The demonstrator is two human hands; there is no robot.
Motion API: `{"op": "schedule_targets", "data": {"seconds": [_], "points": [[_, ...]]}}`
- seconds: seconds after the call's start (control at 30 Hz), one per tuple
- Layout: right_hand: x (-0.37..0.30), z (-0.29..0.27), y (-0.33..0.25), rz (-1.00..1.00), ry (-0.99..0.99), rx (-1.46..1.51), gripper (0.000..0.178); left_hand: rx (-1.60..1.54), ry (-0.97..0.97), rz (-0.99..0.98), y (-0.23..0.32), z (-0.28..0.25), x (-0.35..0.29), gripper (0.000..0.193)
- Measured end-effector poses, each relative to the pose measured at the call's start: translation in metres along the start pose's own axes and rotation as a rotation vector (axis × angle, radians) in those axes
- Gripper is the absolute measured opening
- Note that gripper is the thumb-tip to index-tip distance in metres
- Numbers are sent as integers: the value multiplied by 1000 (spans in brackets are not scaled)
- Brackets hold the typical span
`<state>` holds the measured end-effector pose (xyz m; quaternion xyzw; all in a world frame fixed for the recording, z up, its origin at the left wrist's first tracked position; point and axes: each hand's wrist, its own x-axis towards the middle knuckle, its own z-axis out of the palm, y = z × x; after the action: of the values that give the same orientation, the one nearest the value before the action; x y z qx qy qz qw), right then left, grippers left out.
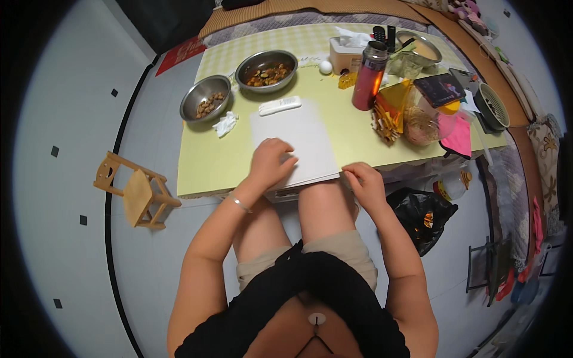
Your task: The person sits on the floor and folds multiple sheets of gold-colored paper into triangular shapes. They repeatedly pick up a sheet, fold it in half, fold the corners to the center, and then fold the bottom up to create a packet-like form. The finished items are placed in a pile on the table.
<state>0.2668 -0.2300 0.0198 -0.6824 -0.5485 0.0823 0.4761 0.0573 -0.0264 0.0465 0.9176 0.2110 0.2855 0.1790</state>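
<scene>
A stack of white paper [298, 134] lies on the table in front of me, its near edge at the table's front. My left hand [272, 162] rests over the paper's left side, fingers bent but apart, holding nothing. At the near right corner of the paper, my right hand [365, 184] has its thumb and fingertips closed on the edge. Beyond the paper's far edge sits a long white object [280, 105] whose kind I cannot make out. A crumpled white tissue [225, 124] lies to the left.
Two metal bowls hold food: one of brown pieces [194, 98], one of a colourful mix [245, 62]. On the right stand a red flask [370, 77], a tissue box [346, 56] and a clear jar [421, 128]. A wooden chair [140, 194] and black bag [412, 209] flank the table.
</scene>
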Motion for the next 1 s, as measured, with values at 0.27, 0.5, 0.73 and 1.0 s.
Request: {"op": "schedule_targets", "data": {"seconds": [0.27,0.5,0.73,1.0], "points": [[41,30,-8,-441,-272,-349,33,43,-84,85,-13,-33,-70,50],[49,27,-8,-539,-361,-439,33,27,-72,35,-12,-36,-70,52],[61,20,-7,-389,-378,-258,19,13,-65,-10,-15,-29,-71,52],[63,21,-8,-134,-345,-141,16,-115,-34,-49,-21,-31,-71,36]]}}
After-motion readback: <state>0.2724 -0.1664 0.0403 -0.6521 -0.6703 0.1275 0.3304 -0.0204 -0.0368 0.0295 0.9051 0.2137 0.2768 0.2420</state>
